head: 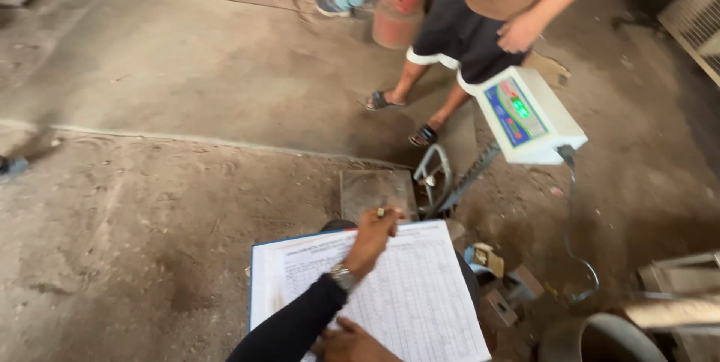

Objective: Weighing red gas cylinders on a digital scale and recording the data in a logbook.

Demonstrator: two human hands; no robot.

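A blue clipboard with a white printed table sheet lies in front of me. My left hand, in a black sleeve with a wristwatch, reaches across the sheet. Its fingers curl over the board's top edge, and a small shiny piece shows at one finger. My right hand rests on the lower part of the sheet and is cut off by the frame's bottom edge. What it holds is hidden.
A platform scale stands just beyond the board, with a metal plate and a white display head on a slanted post. Another person in dark shorts and sandals stands behind it. Red cylinders stand farther back. Metal parts lie at lower right on the dirt floor.
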